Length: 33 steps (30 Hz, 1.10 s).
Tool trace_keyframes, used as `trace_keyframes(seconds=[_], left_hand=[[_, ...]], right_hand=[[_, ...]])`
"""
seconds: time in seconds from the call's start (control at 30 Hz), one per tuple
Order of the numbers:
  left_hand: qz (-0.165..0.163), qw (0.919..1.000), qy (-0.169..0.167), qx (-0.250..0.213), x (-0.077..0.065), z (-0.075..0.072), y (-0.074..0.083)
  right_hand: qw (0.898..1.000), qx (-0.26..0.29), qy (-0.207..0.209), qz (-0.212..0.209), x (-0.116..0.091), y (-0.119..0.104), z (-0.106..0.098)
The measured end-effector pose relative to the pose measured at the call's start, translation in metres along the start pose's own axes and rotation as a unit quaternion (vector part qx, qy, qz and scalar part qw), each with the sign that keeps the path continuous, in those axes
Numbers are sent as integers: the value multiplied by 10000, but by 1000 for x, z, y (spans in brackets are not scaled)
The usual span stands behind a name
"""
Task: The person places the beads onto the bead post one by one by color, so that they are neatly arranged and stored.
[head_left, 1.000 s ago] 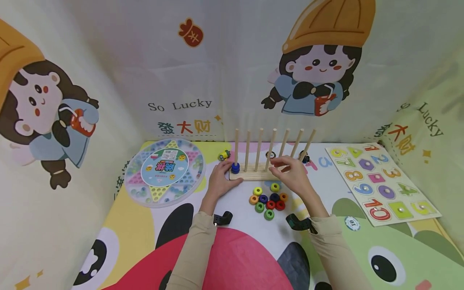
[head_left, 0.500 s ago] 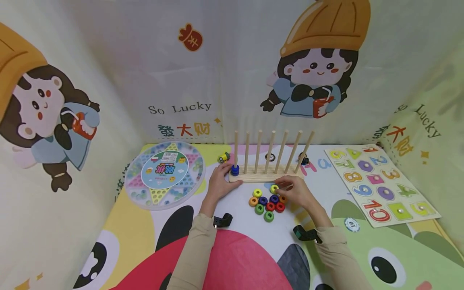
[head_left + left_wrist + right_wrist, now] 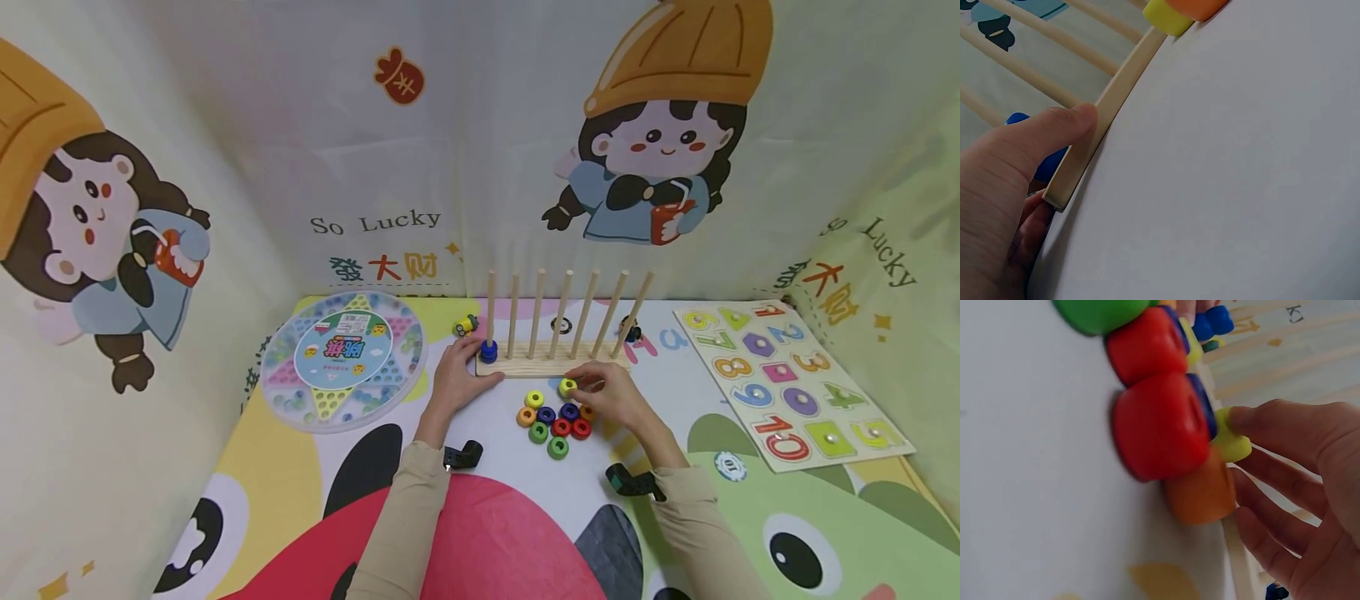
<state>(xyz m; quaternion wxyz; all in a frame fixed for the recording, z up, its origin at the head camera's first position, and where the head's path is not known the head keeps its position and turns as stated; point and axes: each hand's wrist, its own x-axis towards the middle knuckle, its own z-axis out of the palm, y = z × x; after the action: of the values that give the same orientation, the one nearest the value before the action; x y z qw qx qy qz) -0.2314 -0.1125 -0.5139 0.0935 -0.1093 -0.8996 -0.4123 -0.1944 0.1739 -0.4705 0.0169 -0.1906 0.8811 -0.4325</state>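
A wooden peg rack (image 3: 525, 367) with several upright pegs stands at the middle of the table. Blue rings (image 3: 488, 352) are stacked on its leftmost peg. My left hand (image 3: 455, 379) grips the left end of the base; in the left wrist view the thumb (image 3: 1079, 122) lies along its front edge and the other fingers are partly hidden behind. In front of the rack, my right hand (image 3: 618, 392) pinches a yellow ring (image 3: 567, 387) at the back of a cluster of loose rings. An orange ring (image 3: 1200, 487) and a red ring (image 3: 1160, 428) sit close to those fingertips.
Left of the rack lies a round Chinese checkers board (image 3: 341, 362). A number puzzle board (image 3: 791, 383) lies at the right. Behind the rack are a small yellow toy (image 3: 465, 325) and a dark one (image 3: 632, 328). A printed curtain rises at the table's back edge.
My right hand has come down from the pegs toward me to the loose rings and now pinches the yellow one. My left hand has kept its hold on the rack.
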Motion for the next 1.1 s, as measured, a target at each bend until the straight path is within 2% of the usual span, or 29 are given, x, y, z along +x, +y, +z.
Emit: trace_keyframes(seconds=[0.27,0.47,0.7,0.93,1.1], left_hand=[[58,10000,39,11,-1,0,-1],[-31,10000,9,-7,-1,-2,-1],[-15,10000,-20,75,-1,-2,0],[69,10000,-3,65,-1,-1,1],[152,9998,13,113,1,-1,1]], right_hand=[[9991,102,289,-280,9,-19,-7],[9955,72,733,-594,20,-42,-13],[9872,320,1167,-1041,36,-76,-22],[9794,304,1540,-1271,52,-113,-32],[9690,371,1936,-1491,63,-133,-37]])
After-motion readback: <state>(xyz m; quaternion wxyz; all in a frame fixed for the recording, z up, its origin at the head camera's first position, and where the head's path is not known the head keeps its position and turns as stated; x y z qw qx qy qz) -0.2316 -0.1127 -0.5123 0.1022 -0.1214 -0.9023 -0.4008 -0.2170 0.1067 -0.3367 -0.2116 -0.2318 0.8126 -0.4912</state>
